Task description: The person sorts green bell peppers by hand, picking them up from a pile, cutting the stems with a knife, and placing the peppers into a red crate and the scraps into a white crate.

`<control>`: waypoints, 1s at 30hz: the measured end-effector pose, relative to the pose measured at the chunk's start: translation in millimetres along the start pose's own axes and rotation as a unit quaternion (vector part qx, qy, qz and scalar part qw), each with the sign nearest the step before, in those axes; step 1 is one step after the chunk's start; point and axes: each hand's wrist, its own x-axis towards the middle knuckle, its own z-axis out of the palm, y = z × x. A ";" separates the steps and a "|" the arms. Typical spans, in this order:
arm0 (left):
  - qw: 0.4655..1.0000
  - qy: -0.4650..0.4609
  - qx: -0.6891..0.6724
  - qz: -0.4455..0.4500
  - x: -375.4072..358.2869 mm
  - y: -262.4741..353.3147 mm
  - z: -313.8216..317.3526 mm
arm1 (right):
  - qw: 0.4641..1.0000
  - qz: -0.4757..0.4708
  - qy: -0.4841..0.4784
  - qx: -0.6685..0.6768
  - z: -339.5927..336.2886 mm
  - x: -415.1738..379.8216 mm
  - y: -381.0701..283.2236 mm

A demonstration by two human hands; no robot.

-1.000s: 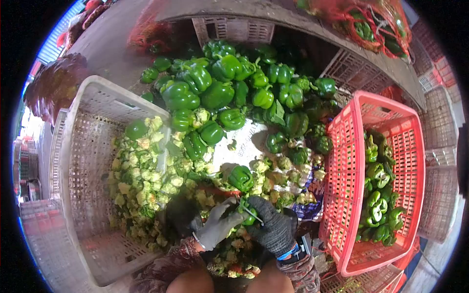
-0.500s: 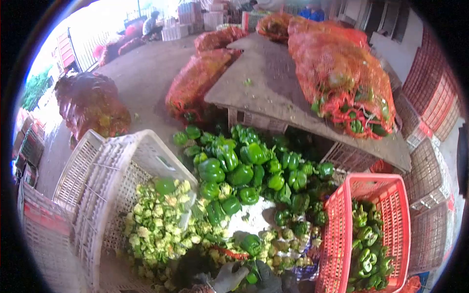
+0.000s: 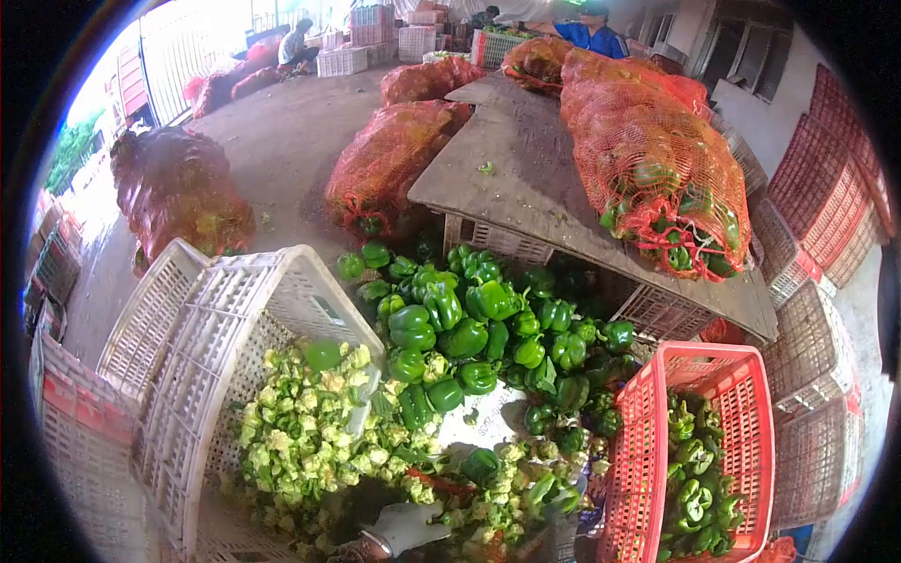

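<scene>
My left hand [image 3: 410,527], in a pale glove, is at the bottom centre over the heap of pepper cores and trimmings [image 3: 305,422]. Its fingers are bent together at the tips, with a small greenish bit by them that I cannot make out. Low and right of it, my right hand [image 3: 563,533] is a dark grey blur, its fingers not readable. Close to that blur lie light green pieces [image 3: 544,488]. A whole green bell pepper [image 3: 481,464] and a red strip [image 3: 439,483] lie just beyond my left hand. Farther off is a pile of green bell peppers [image 3: 460,328].
A tipped white crate [image 3: 211,347] stands left, its opening toward the trimmings. At right, a red crate [image 3: 758,422] holds green peppers. Behind are a wooden board [image 3: 511,155], red mesh sacks of peppers [image 3: 648,141], stacked crates [image 3: 817,347] and a person in blue [image 3: 593,38].
My left hand has shifted slightly left. My right hand has moved right, away from the left one, and is more blurred. The view has shifted slightly; a person in blue shows more at the back.
</scene>
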 end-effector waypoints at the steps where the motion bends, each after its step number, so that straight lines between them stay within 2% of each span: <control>1: 0.996 0.085 -0.023 0.010 0.0 -7.0 1.8 | 1.000 0.001 -0.001 0.003 1.2 -0.2 0.3; 3: 0.967 0.243 -0.072 0.025 -1.7 -18.6 16.7 | 1.000 0.005 -0.003 0.009 1.4 1.2 0.2; 4: 0.943 0.283 -0.176 0.021 -18.7 3.2 0.3 | 1.000 0.005 -0.003 0.010 1.7 1.8 0.4; 5: 0.907 0.302 -0.280 0.086 -14.8 10.5 0.2 | 1.000 0.007 -0.002 0.013 2.1 2.8 1.7; 7: 0.794 0.321 -0.470 0.213 -4.0 20.2 2.1 | 1.000 0.015 -0.003 0.020 2.4 3.1 1.2; 9: 0.779 0.148 -0.544 0.276 32.6 28.2 13.6 | 0.999 0.020 0.008 0.027 -0.6 1.5 1.7; 10: 0.763 0.121 -0.492 0.400 76.9 13.6 27.3 | 0.999 0.022 0.021 0.027 -5.9 -0.8 1.4; 12: 0.706 0.058 -0.555 0.435 85.5 22.8 48.4 | 0.997 0.033 0.065 0.025 -25.6 -11.2 -2.7; 15: 0.760 0.087 -0.504 0.401 26.2 58.0 33.9 | 0.979 0.035 0.200 -0.037 -93.5 -38.5 -14.7; 16: 0.777 0.077 -0.506 0.366 30.2 47.9 46.8 | 0.961 0.030 0.260 -0.084 -124.4 -53.7 -18.3; 17: 0.787 0.071 -0.517 0.330 27.1 42.1 50.9 | 0.935 0.017 0.322 -0.145 -155.3 -68.2 -20.3; 19: 0.806 0.061 -0.528 0.262 24.4 31.0 56.7 | 0.850 0.016 0.417 -0.322 -212.0 -95.0 -22.5; 20: 0.816 0.059 -0.528 0.228 25.1 25.3 59.1 | 0.799 0.063 0.440 -0.406 -236.5 -100.6 -24.8; 21: 0.825 0.058 -0.527 0.194 26.8 18.5 63.1 | 0.760 0.232 0.425 -0.435 -251.0 -100.5 -31.5; 22: 0.822 0.102 -0.515 0.222 32.4 22.3 57.4 | 0.753 0.223 0.433 -0.443 -254.6 -103.6 -26.8; 23: 0.845 0.111 -0.481 0.207 33.6 24.9 52.3 | 0.804 0.198 0.493 -0.267 -250.2 -99.4 -17.0; 24: 0.868 0.119 -0.445 0.187 29.9 25.5 48.6 | 0.813 0.156 0.555 -0.088 -245.9 -95.0 -7.5; 25: 0.892 0.119 -0.404 0.164 22.6 31.2 40.8 | 0.832 0.100 0.534 0.112 -219.2 -78.7 17.3; 26: 0.913 0.107 -0.368 0.137 33.2 26.4 48.4 | 0.801 0.060 0.510 0.309 -192.6 -62.3 42.2; 27: 0.917 0.115 -0.350 0.156 37.3 26.1 53.9 | 0.899 0.073 0.405 0.146 -170.0 -27.8 26.8; 28: 0.918 0.127 -0.333 0.175 40.1 26.5 57.5 | 0.950 0.048 0.309 -0.027 -147.3 6.3 11.2; 29: 0.917 0.147 -0.317 0.194 42.1 28.5 56.1 | 0.948 0.053 0.285 -0.130 -133.6 46.0 34.2; 30: 0.867 0.175 -0.387 0.262 33.4 37.8 49.2 | 0.923 0.046 0.229 -0.306 -124.3 75.7 85.1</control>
